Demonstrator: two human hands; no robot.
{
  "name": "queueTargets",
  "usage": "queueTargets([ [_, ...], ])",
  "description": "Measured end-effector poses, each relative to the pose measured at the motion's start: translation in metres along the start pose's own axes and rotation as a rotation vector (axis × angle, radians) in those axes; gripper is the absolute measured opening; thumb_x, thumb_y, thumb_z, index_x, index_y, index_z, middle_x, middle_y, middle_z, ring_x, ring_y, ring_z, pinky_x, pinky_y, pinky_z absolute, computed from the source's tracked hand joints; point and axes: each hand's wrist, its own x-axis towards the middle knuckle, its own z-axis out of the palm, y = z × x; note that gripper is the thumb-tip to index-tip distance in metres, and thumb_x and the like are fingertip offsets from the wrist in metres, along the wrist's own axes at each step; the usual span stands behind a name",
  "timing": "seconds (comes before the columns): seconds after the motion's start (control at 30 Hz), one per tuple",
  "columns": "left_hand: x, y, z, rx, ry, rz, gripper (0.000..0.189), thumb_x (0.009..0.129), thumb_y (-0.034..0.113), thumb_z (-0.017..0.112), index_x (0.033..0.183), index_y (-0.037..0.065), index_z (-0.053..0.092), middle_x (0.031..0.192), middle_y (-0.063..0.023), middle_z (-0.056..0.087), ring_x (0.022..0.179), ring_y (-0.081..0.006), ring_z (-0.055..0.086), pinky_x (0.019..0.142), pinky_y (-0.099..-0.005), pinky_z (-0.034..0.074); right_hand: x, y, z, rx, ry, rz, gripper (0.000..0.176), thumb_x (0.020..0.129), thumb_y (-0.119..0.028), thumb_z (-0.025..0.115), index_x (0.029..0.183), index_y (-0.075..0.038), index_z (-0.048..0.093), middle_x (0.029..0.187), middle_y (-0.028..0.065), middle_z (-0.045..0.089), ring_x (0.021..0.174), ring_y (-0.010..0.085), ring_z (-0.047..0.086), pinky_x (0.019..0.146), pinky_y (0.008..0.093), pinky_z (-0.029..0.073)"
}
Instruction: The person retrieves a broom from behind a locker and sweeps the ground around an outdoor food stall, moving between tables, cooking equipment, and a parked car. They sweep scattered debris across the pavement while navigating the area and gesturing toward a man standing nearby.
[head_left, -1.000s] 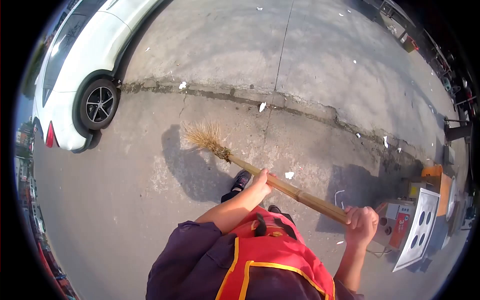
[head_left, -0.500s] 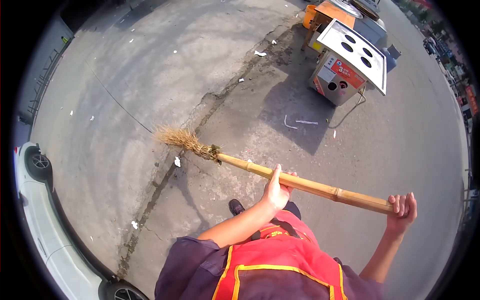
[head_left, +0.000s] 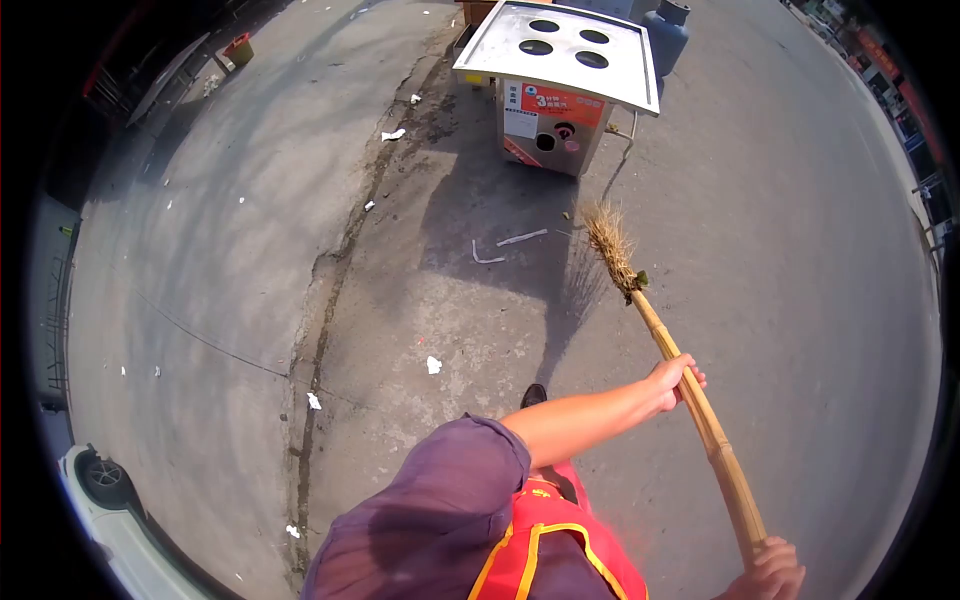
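A straw broom with a long bamboo handle [head_left: 712,440] slants across the right of the view. My left hand [head_left: 677,380] is closed around the middle of the handle. Lower down, near the bottom edge, my right hand [head_left: 775,570] grips the handle's end. The broom's bristles [head_left: 610,245] point up and to the left, over the pavement near the metal cart, and their shadow falls to the left of them. White strips [head_left: 522,237] of litter lie on the ground left of the bristles. A dark shoe [head_left: 534,395] shows below my left forearm.
A metal cart [head_left: 550,125] with round holes in its white top stands ahead, a blue gas cylinder [head_left: 665,40] behind it. A white paper scrap [head_left: 433,365] lies on the pavement. A cracked seam [head_left: 325,320] runs along the left, and a white car [head_left: 130,540] is at lower left.
The broom has swung to the right, its bristles going from the cracked seam to near the cart. Both hands keep their grip. The view has turned, with the cart now nearer the middle.
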Motion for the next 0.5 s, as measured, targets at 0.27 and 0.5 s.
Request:
queueTargets([
  [0.27,0.074,0.070,-0.086,-0.066,0.113,0.067,0.011,0.074,0.011,0.052,0.075,0.003,0.045,0.065,-0.0082,0.049,0.062,-0.0219,0.051,0.062,-0.0358,0.048,0.073,0.105,0.076,-0.467,-0.620,-0.232,0.026,0.083,-0.011,0.037,0.057,-0.007,0.038,0.049,0.0037,0.044,0.056,0.0138,0.048,0.070,0.0349,0.042],
  [0.5,-0.034,0.202,-0.198,-0.236,0.635,0.497,0.008,0.076,0.012,0.046,0.073,0.005,0.043,0.062,-0.0068,0.044,0.055,-0.0200,0.047,0.059,-0.0347,0.047,0.070,0.226,0.140,0.046,-0.680,0.479,0.027,0.082,-0.015,0.043,0.058,-0.003,0.040,0.052,0.0089,0.048,0.059,0.0203,0.053,0.072,0.0413,0.043],
])
